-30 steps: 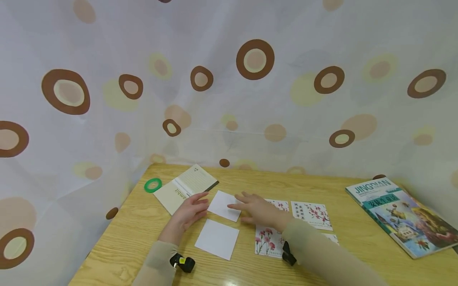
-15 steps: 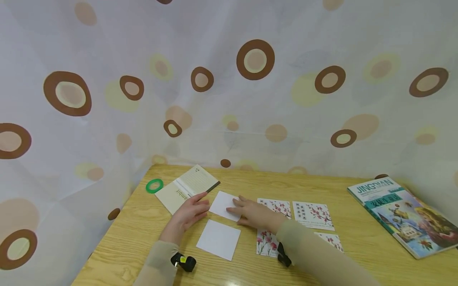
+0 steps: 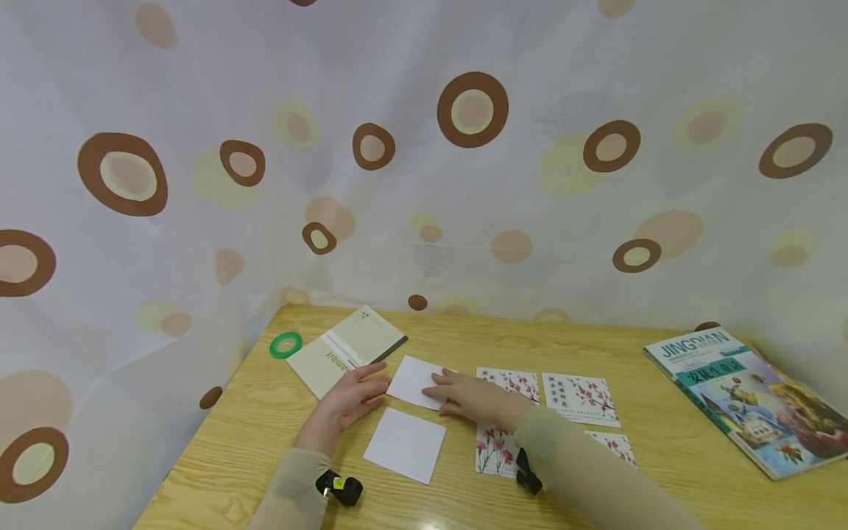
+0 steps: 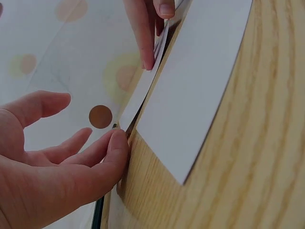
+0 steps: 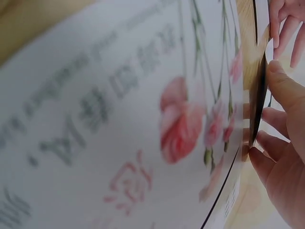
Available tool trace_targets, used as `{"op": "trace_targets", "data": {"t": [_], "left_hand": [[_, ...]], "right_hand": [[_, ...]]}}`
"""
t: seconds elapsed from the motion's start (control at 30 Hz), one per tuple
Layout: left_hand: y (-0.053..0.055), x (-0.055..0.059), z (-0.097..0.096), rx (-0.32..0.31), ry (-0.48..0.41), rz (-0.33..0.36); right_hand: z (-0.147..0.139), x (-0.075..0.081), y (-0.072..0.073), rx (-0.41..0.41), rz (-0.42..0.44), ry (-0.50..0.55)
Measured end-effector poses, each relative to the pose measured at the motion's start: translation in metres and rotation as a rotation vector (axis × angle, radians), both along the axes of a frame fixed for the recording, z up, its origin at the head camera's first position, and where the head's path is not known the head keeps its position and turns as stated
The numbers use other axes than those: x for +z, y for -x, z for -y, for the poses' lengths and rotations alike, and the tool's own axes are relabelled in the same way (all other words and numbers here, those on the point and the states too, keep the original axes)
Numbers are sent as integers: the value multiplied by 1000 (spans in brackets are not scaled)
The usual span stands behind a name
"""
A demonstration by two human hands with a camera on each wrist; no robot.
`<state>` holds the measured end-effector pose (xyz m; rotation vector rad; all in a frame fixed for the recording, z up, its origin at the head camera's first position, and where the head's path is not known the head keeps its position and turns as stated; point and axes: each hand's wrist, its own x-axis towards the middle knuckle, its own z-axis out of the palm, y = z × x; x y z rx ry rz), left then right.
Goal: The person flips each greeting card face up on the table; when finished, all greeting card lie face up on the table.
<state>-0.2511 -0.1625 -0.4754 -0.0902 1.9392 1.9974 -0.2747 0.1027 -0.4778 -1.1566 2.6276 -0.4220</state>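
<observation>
In the head view two blank white square cards lie in the middle of the wooden table. My left hand (image 3: 351,397) is at the left edge of the far white card (image 3: 414,379), with loosely bent fingers; in the left wrist view its fingertips (image 4: 119,138) meet that card's corner. My right hand (image 3: 473,401) lies over the same card's right part, fingers spread, fingertips on its surface. The card's edge stands slightly raised in the left wrist view, with shadow under it. The near white card (image 3: 404,445) lies flat, touched by neither hand.
Several printed flower cards (image 3: 583,399) lie to the right, partly under the right forearm. A carnation card (image 5: 181,119) fills the right wrist view. A notebook (image 3: 347,350) and a green tape roll (image 3: 286,344) lie back left; a magazine (image 3: 748,405) lies far right.
My right hand has come down onto the far white card, and its fingers have drawn closer together. The left hand has hardly moved. The far card has shifted very slightly.
</observation>
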Motion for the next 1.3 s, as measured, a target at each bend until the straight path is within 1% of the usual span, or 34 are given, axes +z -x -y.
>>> {"op": "trace_targets", "data": {"t": [0.13, 0.37, 0.57, 0.8, 0.93, 1.0, 1.13, 1.2, 1.3], "left_hand": [[0, 0, 0, 0, 4, -5], [-1, 2, -1, -1, 78, -37], [1, 1, 2, 11, 56, -51], [-1, 1, 2, 13, 47, -52], [-2, 0, 2, 15, 35, -41], [-2, -2, 3, 10, 24, -41], [-3, -3, 4, -13, 3, -44], [-3, -4, 5, -18, -8, -50], [-4, -4, 5, -13, -28, -58]], "right_hand": [[-1, 1, 0, 6, 17, 8], [-3, 7, -1, 11, 29, 16], [-2, 10, 0, 2, 13, 42], [-3, 12, 1, -16, 45, 127], [-4, 11, 1, -17, 8, 187], [-4, 9, 2, -15, -27, 224], [-4, 8, 2, -39, -65, 293], [-4, 8, 2, -52, -66, 318], [-3, 9, 2, -80, -43, 363]]}}
